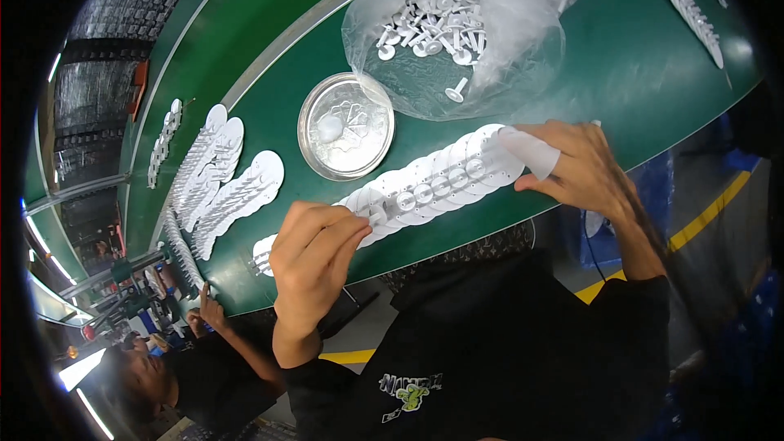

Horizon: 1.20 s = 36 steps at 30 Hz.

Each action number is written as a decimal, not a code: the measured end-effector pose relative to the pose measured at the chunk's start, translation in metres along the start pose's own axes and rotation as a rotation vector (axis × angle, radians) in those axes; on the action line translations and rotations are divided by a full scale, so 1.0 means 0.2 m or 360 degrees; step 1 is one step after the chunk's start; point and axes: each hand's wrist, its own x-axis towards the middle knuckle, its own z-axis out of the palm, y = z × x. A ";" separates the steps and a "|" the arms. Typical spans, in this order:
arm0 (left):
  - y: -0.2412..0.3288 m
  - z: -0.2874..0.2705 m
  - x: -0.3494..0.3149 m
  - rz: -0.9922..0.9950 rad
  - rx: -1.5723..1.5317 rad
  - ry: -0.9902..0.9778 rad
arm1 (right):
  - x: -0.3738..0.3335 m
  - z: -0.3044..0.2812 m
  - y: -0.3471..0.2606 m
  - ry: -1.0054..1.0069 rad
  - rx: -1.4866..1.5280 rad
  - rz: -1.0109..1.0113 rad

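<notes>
A long row of overlapping white plastic discs (425, 171) lies slantwise along the table's near edge, with several small white rings (441, 186) along its middle. My left hand (314, 265) pinches a small round white part (377, 215) between thumb and fingertips, at the row's surface near its left portion. My right hand (576, 162) is at the row's right end, thumb and fingers apart, with a pale sleeve (531, 151) covering one finger. That covered fingertip touches the last disc; whether the thumb presses its edge cannot be made out.
Beyond the row stand a round metal tray (346, 165) and a clear plastic bag (523, 73) with white stemmed pieces (433, 24). Stacked disc rows (245, 192) lie left on the green table (621, 90); another strip (678, 4) lies far right. A co-worker (212, 376) sits at left.
</notes>
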 end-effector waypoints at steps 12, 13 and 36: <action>0.02 -0.03 0.13 0.0039 0.0181 -0.0296 | 0.00 0.01 0.02 -0.0157 -0.0184 -0.0099; 0.03 -0.03 0.14 0.0075 0.0209 -0.0363 | 0.00 0.01 0.03 -0.0159 -0.0181 -0.0098; 0.05 -0.05 0.25 0.0030 0.0202 -0.0639 | 0.00 0.02 0.05 -0.0158 -0.0175 -0.0143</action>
